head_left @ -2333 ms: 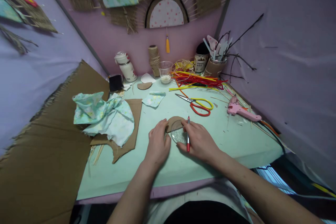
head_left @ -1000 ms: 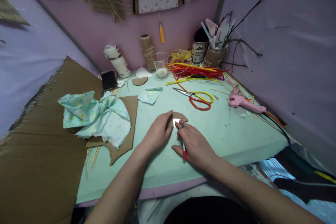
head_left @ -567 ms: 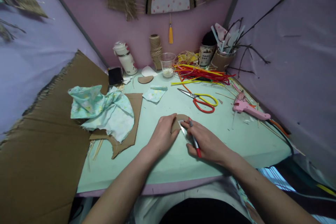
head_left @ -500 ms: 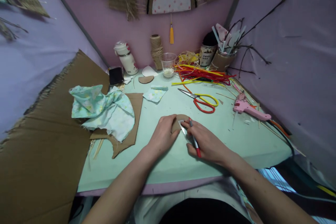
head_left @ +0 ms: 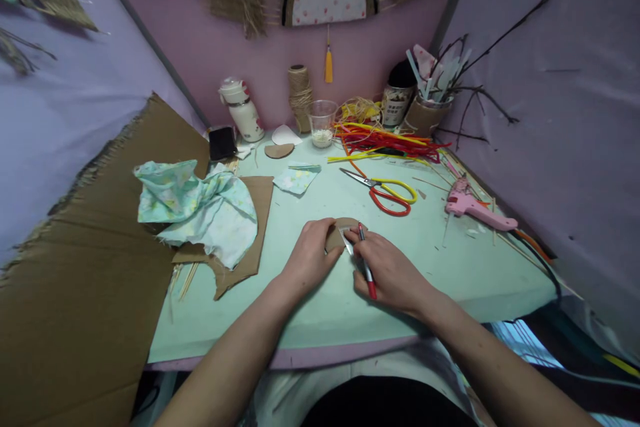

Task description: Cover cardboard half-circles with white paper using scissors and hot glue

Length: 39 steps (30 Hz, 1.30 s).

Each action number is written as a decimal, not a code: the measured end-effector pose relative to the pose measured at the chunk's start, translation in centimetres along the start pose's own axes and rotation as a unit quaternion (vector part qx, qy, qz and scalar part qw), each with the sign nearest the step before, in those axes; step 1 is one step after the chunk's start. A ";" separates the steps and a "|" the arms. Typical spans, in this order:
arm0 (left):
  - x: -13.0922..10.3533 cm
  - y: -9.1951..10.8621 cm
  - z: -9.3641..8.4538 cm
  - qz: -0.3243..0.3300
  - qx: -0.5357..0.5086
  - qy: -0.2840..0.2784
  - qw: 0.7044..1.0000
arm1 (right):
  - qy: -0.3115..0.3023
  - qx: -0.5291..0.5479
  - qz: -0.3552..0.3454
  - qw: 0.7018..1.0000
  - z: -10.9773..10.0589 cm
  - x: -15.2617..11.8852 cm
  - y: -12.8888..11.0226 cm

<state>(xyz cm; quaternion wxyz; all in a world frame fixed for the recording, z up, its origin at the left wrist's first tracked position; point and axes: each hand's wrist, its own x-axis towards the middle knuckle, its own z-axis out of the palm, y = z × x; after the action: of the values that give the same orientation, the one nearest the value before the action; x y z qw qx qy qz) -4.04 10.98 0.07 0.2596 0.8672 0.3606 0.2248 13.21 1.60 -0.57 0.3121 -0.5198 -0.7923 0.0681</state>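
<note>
A small curved-edged piece of brown cardboard (head_left: 333, 237) lies on the table between my hands. My left hand (head_left: 311, 252) grips it from the left, fingers on the far edge and thumb at the near side. A shiny clear or silvery strip (head_left: 346, 239) rests across the cardboard; I cannot make out what it is. My right hand (head_left: 393, 272) is closed around a slim pen (head_left: 368, 269) with a red end, which points down toward me. Its fingertips press by the strip and the cardboard's right side.
Beyond my hands lie red-and-yellow-handled scissors (head_left: 387, 191) and a patterned fabric scrap (head_left: 298, 180). A pink glue gun (head_left: 477, 210) is at right. Crumpled fabric (head_left: 200, 210) covers a cardboard sheet (head_left: 263, 213) at left. Pipe cleaners (head_left: 390, 141), a plastic cup (head_left: 322, 125) and twine (head_left: 299, 100) stand behind.
The pen's red end has shifted slightly to the left with my right hand. My left hand keeps its hold on the cardboard. The whole view has shifted very slightly.
</note>
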 end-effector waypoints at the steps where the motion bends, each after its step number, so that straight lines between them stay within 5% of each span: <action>1: 0.0 -0.1 0.0 0.003 -0.001 0.003 1.000 | 0.000 -0.005 0.002 1.000 0.0 0.0 -0.1; 28: 0.1 0.1 -0.1 -0.012 -0.010 -0.004 1.000 | 0.012 -0.002 0.004 1.000 0.1 0.0 -0.3; 39: -0.1 -0.1 -0.3 0.035 0.005 -0.010 0.999 | 0.007 0.002 0.009 1.000 0.1 0.0 -0.3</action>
<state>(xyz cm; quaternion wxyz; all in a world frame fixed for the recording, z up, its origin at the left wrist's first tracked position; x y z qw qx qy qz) -4.36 11.03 0.22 0.2510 0.8827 0.3287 0.2232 12.94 1.51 -0.48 0.3182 -0.5269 -0.7851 0.0685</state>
